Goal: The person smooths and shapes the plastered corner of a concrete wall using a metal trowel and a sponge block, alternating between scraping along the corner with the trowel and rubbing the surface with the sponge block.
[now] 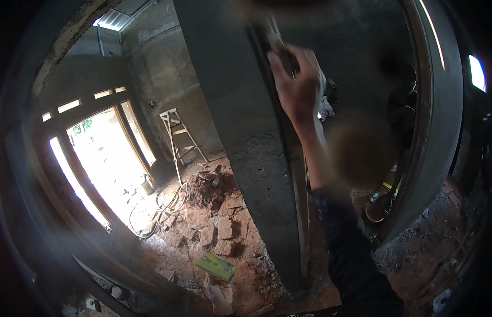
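My right hand [301, 82] is raised high at the edge of a grey plastered wall [240, 127], beside a narrow door frame [301, 222]. Its fingers are closed around a slim hand tool [277, 45], whose far end is blurred and partly dark, so its kind cannot be made out. Low in the picture, my left hand [218, 293] grips a flat yellow-green rectangular board [215, 266] from below. Dark grey smears mark the board's upper face. It is held apart from the wall.
A wooden stepladder [174, 127] stands by the back wall. On the dirt floor lie a coiled hose [172, 203], a soil heap [209, 187] and several broken blocks [224, 230]. Through the doorway at right are another person [402, 111] and a bucket [375, 211]. Blurry spots obscure part of the view.
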Motion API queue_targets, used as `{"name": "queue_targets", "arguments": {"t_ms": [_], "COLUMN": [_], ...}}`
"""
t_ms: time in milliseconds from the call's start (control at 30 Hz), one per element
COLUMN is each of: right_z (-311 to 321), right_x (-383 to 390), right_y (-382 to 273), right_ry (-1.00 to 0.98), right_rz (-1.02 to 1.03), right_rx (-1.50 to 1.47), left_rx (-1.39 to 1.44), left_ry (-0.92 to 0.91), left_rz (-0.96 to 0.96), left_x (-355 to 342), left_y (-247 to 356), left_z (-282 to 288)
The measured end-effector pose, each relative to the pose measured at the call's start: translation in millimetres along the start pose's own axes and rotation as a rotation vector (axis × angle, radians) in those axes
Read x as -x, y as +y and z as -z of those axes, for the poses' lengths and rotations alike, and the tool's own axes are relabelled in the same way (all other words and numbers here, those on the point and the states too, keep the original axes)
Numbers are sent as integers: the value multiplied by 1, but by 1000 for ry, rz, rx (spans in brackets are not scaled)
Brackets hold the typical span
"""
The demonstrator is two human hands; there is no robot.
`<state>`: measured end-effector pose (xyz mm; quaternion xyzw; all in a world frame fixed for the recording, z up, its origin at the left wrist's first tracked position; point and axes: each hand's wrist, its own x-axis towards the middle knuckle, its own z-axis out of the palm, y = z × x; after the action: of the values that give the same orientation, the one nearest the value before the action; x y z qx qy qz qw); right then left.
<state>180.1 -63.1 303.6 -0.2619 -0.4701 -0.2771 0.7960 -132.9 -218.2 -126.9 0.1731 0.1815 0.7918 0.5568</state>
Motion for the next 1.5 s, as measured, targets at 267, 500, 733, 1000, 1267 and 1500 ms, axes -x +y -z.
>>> {"name": "queue_targets", "arguments": {"t_ms": [267,500,733,1000,1267,1500], "right_z": [-35,13,10,28,20,146], "right_x": [16,109,57,133,135,295], "right_y": [4,-16,9,-12,-13,-46], "right_ry": [-30,-218,-92,-184,-193,-387], "right_rz": [159,94,118,101,38,-247], "right_rx": [52,-64,197,-45,76,-94], "left_rx": [-29,-3,-31,-56,-92,-112], "left_ry": [38,20,-61,-47,-92,-121], "left_rz": [-16,-28,58,73,195,260], "left_x": [2,-7,-11,-14,-10,-1], "left_y": [6,9,-6,3,7,0], "left_z": [-13,1,17,-5,-22,-42]}}
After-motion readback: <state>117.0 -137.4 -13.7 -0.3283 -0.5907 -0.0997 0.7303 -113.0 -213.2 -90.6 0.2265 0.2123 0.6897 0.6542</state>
